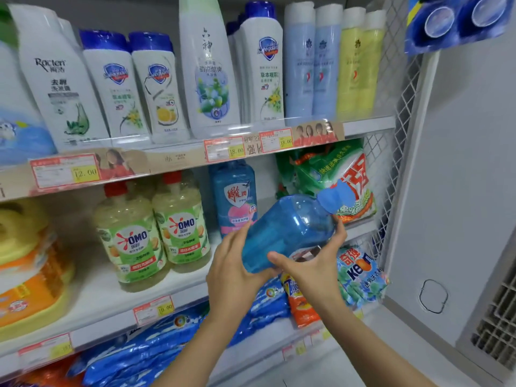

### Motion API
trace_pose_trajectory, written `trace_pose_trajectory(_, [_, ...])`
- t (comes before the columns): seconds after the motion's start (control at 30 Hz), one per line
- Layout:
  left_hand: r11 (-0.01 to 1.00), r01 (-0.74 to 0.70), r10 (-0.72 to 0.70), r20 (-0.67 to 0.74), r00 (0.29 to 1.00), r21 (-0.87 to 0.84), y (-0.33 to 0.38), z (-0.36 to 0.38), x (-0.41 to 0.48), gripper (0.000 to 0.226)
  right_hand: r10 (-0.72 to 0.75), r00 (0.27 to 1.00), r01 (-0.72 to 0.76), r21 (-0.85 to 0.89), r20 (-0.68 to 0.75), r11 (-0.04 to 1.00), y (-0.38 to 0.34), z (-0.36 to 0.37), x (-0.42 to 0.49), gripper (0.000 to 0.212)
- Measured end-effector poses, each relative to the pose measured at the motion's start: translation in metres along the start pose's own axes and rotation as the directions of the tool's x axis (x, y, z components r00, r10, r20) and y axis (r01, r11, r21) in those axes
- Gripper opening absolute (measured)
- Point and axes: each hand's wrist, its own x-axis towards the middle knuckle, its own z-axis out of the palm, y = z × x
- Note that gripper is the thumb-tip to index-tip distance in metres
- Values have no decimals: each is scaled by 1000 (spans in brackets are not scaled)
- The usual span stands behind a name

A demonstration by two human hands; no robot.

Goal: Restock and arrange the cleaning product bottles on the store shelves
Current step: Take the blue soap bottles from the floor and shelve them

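blue bottle (290, 230) is off the shelf, held in the air in front of the right end of the middle shelf (92, 291). it's tilted hard, blue cap (332, 198) pointing up and right. both hands are on it.

left hand (231, 263) wraps the base from the lower left, fingers running up the bottle's side. right hand (315, 263) grips from the lower right: thumb lies across the front of the body, fingertips curl round the far side just under the shoulder. both forearms come in from the bottom of the frame.

middle shelf count:
- 2 omo bottles (131, 238), red caps, side by side and touching
- 1 standing blue bottle (234, 196) with a pink label, just behind the held one
- green detergent bags (321, 174) at the right end, count unclear
- yellow and orange packs (28, 261) at the far left, blurred

top shelf (368, 125) count:
- 1 rocten bottle (55, 79)
- 3 safeguard bottles (114, 85) facing front, more blue caps behind the rightmost
- 1 tall white bottle (206, 68) with a green top
- 2 pale blue bottles (300, 62)
- 2 yellow bottles (351, 65)

below the middle shelf: blue bags (139, 353), 1 orange bag (298, 300), 1 keon bag (360, 275). 4 readable price tags (65, 171) on the shelf rims. wire mesh panel (396, 163) closes the right side.
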Motion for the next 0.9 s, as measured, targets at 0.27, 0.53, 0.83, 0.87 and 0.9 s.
trace_pose_trajectory(0.27, [960, -137, 88, 202, 975, 246, -27, -1, 51, 88, -52, 980, 71, 94, -193, 993, 20, 18, 43, 119])
trace_pose_trajectory(0.53, [819, -234, 57, 333, 941, 523, -43, 32, 80, 88, -139, 985, 118, -189, -101, 975, 50, 10, 106, 124])
trace_pose_trajectory(0.83, [781, -214, 32, 304, 952, 586, -63, 55, 92, 92, -64, 998, 48, -515, -12, 856, 64, 27, 155, 130])
trace_pose_trajectory(0.87, [775, -215, 35, 299, 954, 594, -65, 56, 93, 92, -35, 999, 34, -560, 10, 828, 63, 32, 162, 131])
trace_pose_trajectory(0.9, [773, -212, 37, 291, 956, 598, -67, 58, 93, 92, -5, 1000, 20, -599, 27, 801, 63, 36, 170, 132])
